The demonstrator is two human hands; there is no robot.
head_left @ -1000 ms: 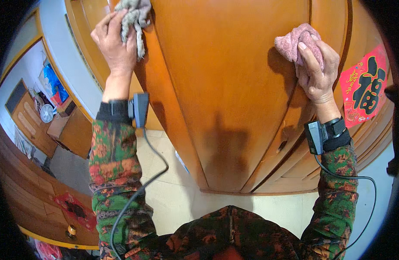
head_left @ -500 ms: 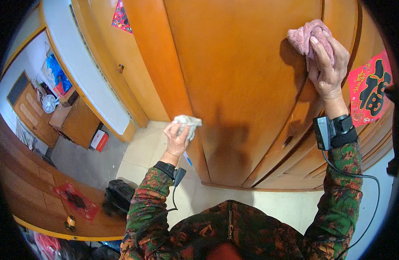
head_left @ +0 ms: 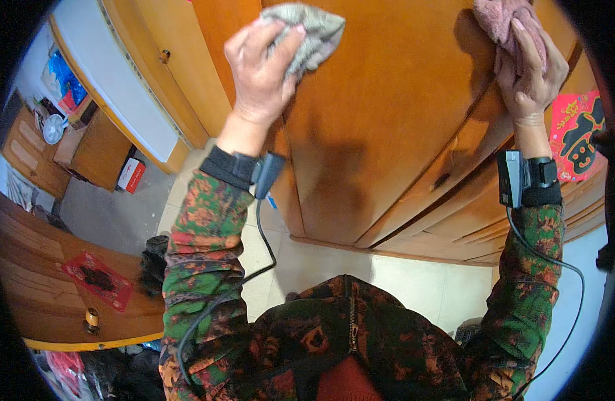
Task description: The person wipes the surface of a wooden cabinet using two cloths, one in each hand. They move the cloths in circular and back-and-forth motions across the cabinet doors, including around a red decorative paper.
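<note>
My left hand (head_left: 261, 70) grips a crumpled grey-white cloth (head_left: 314, 37) at the top middle, in front of a tall orange-brown wooden panel door (head_left: 381, 127). My right hand (head_left: 531, 77) has its fingers pressed over a folded pink cloth (head_left: 495, 17) on the upper right of that door, casting a shadow beside it. A red paper (head_left: 575, 134) with a large dark character is on the wood just right of my right wrist. Both my wrists wear strapped devices with black cables running down the camouflage sleeves.
At left, a doorway shows a wooden desk (head_left: 87, 157), a fan (head_left: 53, 128) and a red-white box (head_left: 135, 175). An open door (head_left: 47, 297) with a knob is at lower left, a dark bag (head_left: 154, 260) beside it. A closed door (head_left: 187, 80) stands behind; pale tiles (head_left: 421, 287) lie below.
My left hand and cloth dropped from the upper left to mid-height, then rose again, further right. My right hand and pink cloth have moved up and slightly right.
</note>
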